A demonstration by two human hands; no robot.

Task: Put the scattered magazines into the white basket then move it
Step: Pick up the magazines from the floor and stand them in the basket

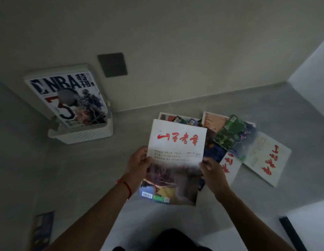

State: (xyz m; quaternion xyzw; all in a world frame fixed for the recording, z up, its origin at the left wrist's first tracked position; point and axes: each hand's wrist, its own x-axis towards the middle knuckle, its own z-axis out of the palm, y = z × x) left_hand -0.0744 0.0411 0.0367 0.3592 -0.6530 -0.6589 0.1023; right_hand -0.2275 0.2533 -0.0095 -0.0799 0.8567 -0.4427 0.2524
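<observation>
Grey floor point(70, 178), smooth, meeting a pale wall along the upper frame. On it: white basket point(81, 135) at left centre against the wall, an NBA magazine point(67, 100) standing in it; a fanned pile of magazines point(248, 142) at right centre, overlapping one another; one dark magazine point(42, 230) lying apart at the lower left edge, blurred.

both arms reach forward; left grip point(139, 164) and right grip point(211, 169) pinch a magazine's point(175, 156) side edges.
</observation>
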